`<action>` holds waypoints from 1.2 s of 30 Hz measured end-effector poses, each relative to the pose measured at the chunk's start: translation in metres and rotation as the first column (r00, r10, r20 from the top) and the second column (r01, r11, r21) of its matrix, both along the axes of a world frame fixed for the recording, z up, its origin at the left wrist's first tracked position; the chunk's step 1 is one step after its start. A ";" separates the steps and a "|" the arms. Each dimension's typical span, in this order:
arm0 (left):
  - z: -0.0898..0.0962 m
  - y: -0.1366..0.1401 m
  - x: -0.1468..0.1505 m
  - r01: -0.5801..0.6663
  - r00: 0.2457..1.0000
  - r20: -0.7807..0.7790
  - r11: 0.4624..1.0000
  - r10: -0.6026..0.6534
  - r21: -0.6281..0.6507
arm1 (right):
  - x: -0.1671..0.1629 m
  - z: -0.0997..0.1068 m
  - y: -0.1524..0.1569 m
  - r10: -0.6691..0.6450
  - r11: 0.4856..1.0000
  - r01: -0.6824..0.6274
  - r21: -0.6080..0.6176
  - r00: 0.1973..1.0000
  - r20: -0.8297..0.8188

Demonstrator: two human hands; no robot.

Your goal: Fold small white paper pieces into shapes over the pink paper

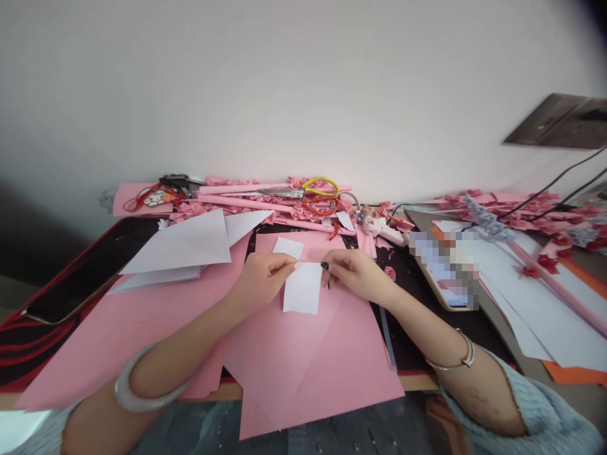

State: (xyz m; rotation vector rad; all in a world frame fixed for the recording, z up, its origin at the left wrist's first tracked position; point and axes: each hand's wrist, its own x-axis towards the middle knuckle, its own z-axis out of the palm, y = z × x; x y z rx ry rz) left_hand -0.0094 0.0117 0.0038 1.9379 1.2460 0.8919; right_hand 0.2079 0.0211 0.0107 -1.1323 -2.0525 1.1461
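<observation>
A small white paper rectangle is pinched along its top edge between my two hands, above pink paper sheets. My left hand grips its upper left corner between thumb and fingertips. At the upper right corner, my right hand has its fingers closed on the same piece; dark polish shows on a nail. Just behind it lies another white paper piece, partly covered. Underneath, a large pink sheet reaches past the table's front edge.
Larger white sheets and a black tablet-like device lie left. Yellow-and-red-handled scissors rest on pink paper sticks and flowers at the wall. A pale pink glue gun and a phone sit right, near white sheets.
</observation>
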 end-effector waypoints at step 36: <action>0.002 -0.005 0.011 0.085 0.929 0.370 0.959 0.021 -0.269 | -0.020 -0.004 -0.011 -0.227 0.974 0.195 -0.117 0.842 -0.490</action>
